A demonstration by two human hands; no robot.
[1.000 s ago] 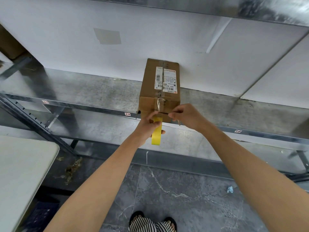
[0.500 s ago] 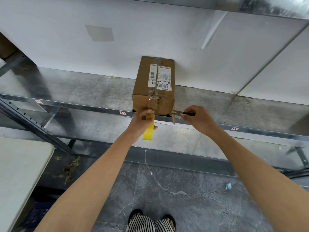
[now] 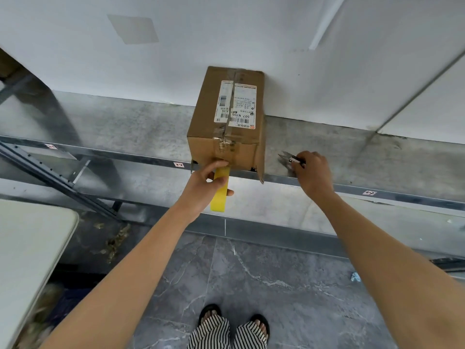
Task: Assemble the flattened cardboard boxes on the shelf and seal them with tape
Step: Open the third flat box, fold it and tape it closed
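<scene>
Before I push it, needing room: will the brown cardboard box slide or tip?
Likely slides: the brown cardboard box lies flat on a smooth metal shelf. Unlikely to tip: wider than tall. Its loose flap may snag.

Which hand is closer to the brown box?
Left. The left hand touches the cardboard box's front bottom edge while holding a yellow tape roll. The right hand is apart, off to the box's right over the shelf, gripping snips.
</scene>
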